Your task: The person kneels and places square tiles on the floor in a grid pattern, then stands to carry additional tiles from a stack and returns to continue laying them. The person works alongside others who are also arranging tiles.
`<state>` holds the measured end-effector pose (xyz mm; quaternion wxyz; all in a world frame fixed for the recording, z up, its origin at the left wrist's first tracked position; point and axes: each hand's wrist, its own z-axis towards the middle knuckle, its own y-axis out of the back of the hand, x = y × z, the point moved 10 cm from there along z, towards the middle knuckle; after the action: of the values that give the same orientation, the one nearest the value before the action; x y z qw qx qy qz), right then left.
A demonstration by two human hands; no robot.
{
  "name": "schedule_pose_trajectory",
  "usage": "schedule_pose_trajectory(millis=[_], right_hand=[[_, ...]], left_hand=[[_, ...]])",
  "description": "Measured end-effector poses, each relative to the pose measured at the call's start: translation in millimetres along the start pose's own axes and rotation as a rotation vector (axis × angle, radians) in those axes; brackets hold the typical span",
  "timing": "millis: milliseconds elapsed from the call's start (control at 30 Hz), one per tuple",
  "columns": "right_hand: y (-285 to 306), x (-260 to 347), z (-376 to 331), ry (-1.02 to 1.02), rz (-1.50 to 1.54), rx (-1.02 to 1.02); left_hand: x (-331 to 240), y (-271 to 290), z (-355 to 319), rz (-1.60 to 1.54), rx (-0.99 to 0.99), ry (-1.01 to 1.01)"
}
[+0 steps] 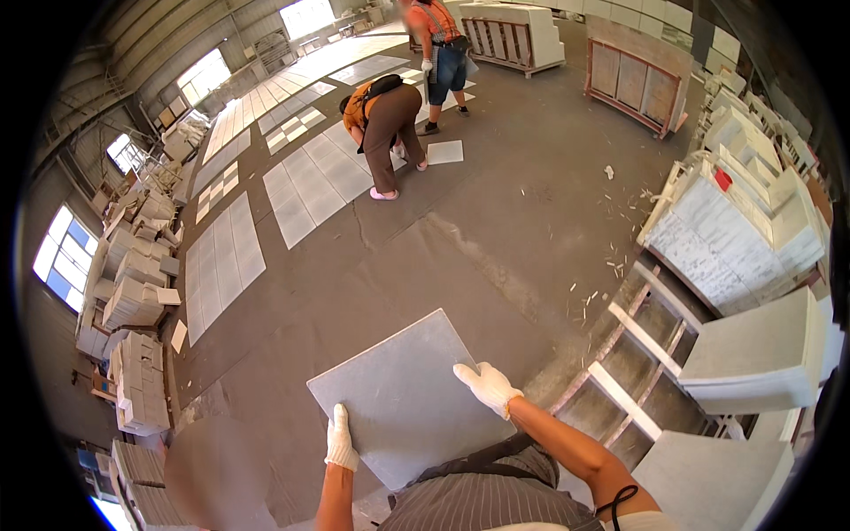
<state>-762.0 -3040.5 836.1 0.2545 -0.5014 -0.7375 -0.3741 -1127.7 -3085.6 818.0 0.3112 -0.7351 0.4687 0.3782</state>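
A square grey stone tile is held up in front of my body, tilted, between both hands. My left hand, in a white knit glove, is closed on its left edge with the thumb lying on the face. On the opposite edge, near the upper right corner, my right hand grips it in a matching glove. The fingers behind the tile are hidden. Its lower edge reaches close to my striped apron.
Rows of grey tiles lie on the floor ahead. A person in brown trousers bends over them; another person stands behind. Stacked slabs and a wooden rack stand at right; stone stacks line the left.
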Motion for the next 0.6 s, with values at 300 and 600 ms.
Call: schedule_pose_trajectory(millis=[300, 600], right_hand=[[145.7, 102.7, 151.2, 0.054, -0.041, -0.044], [280.5, 168.6, 292.2, 0.102, 0.046, -0.081]], left_hand=[[-77.4, -168.1, 138.1, 0.037, -0.038, -0.038], [-163.8, -339.0, 237.2, 0.034, 0.022, -0.131]])
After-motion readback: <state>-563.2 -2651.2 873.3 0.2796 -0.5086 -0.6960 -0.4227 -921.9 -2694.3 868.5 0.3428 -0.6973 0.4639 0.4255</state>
